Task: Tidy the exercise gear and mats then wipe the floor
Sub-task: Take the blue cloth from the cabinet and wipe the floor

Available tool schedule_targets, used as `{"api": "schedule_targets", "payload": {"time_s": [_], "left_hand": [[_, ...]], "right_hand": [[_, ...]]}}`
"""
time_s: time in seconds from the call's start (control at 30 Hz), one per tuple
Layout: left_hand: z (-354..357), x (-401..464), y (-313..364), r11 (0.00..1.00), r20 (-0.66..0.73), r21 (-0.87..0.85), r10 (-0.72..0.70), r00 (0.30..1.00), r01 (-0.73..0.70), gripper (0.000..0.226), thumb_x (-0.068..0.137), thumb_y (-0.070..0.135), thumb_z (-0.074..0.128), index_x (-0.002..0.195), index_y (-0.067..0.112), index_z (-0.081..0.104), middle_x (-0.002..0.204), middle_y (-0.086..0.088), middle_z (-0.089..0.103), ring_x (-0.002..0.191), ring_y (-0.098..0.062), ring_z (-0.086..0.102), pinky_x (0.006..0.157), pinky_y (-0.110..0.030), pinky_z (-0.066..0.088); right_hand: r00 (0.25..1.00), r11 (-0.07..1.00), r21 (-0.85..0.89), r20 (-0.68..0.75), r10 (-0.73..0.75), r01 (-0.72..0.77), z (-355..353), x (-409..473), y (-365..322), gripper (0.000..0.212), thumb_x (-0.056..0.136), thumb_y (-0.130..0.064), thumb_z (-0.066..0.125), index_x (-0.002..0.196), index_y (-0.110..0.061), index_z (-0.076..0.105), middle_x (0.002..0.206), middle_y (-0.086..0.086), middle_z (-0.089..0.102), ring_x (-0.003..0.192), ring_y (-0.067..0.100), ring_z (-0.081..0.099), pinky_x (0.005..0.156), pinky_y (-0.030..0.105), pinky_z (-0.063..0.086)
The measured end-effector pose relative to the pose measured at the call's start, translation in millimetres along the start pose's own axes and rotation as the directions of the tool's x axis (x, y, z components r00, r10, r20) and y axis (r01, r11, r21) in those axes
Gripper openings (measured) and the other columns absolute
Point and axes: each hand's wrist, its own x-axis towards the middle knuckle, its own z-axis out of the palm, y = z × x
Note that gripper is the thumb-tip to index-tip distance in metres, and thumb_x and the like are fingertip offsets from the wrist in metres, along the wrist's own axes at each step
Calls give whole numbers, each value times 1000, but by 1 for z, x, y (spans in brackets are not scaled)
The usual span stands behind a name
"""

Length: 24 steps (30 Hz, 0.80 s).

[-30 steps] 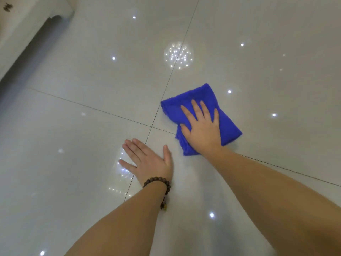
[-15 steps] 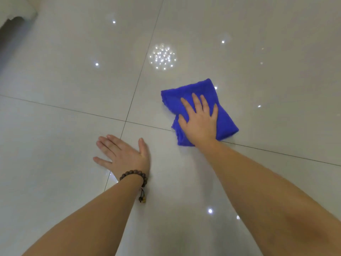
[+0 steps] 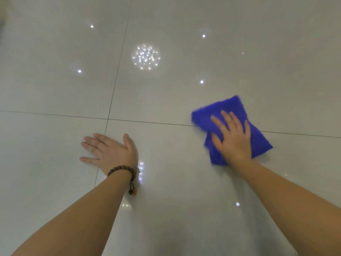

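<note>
A folded blue cloth [image 3: 258, 141] lies flat on the glossy pale tiled floor [image 3: 166, 89], right of centre, across a grout line. My right hand [image 3: 233, 137] presses down on the cloth with its fingers spread, palm flat. My left hand [image 3: 108, 150] rests flat on the bare tile to the left, fingers apart, holding nothing. A brown bead bracelet [image 3: 121, 171] sits on the left wrist. The cloth's edges look blurred from motion.
Dark grout lines cross the floor and meet at a junction [image 3: 108, 119] above my left hand. Ceiling lights reflect in the tiles, with a bright cluster [image 3: 146, 57] at upper centre. No exercise gear or mats are in view.
My right hand has slid the blue cloth to the right, away from the tile junction. My left hand has stayed planted by the vertical grout line. The white furniture at top left has left the view.
</note>
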Motion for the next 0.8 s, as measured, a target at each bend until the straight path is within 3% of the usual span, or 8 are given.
{"api": "schedule_targets", "payload": {"time_s": [0.1,0.2,0.27,0.33,0.43,0.57,0.63,0.8], "left_hand": [[3,0,0,1000,0,-2,13,1000,-13,88,91,58,16,149,-6,-1,157,-28,-4,146,-38,-8,112,-67,-3],[0,-1,-1,1000,-18,-10,20,1000,-20,86,94,57,19,149,-5,-1,157,-26,-4,146,-37,-9,113,-65,-4],[-4,-4,0,994,-54,-13,104,993,-105,80,97,51,22,150,-4,0,158,-25,-2,147,-36,-7,114,-62,-3],[-7,-13,13,969,-100,-13,246,964,-248,76,98,48,25,150,-3,2,158,-25,0,147,-34,-4,117,-58,-2],[-1,-41,66,885,-113,-8,463,879,-466,77,97,50,22,151,0,0,159,-23,-1,148,-33,-5,118,-54,-2],[16,-105,161,683,-43,-65,726,686,-727,74,92,54,9,153,14,-5,161,-14,-8,148,-29,-11,116,-52,-11],[26,-132,194,611,29,-122,790,613,-782,73,90,59,2,152,24,-10,161,-7,-13,146,-27,-18,115,-55,-14],[51,-152,220,544,149,60,824,546,-837,75,89,69,-3,151,30,-16,159,0,-21,144,-27,-26,106,-70,-13]], "right_hand": [[951,950,97,-56,303,-297,3,18,-63,59,84,-48,34,141,-35,41,152,0,36,141,25,28,113,56,11],[930,930,52,32,-366,364,9,-17,-91,57,83,-49,39,139,-37,44,149,-1,40,139,24,34,113,54,16],[913,913,17,24,-408,408,6,-20,-31,58,82,-47,42,139,-38,43,148,-1,42,137,23,37,112,53,20],[993,992,57,-38,116,-114,-3,-20,46,58,84,-48,38,141,-37,39,150,1,38,139,24,32,111,56,19],[663,652,162,18,748,-740,-17,-35,84,56,95,-49,34,148,-35,26,158,0,19,146,21,13,113,59,9],[997,999,19,-70,30,-29,1,-79,26,58,85,-51,41,141,-34,41,151,1,37,141,24,30,113,55,15],[960,960,-45,44,-276,277,-2,-94,63,59,84,-51,45,140,-34,40,151,-1,37,140,23,31,112,54,19],[799,799,13,-19,601,-601,-25,-98,215,56,92,-51,33,146,-36,30,156,-1,26,144,20,21,115,52,13]]}}
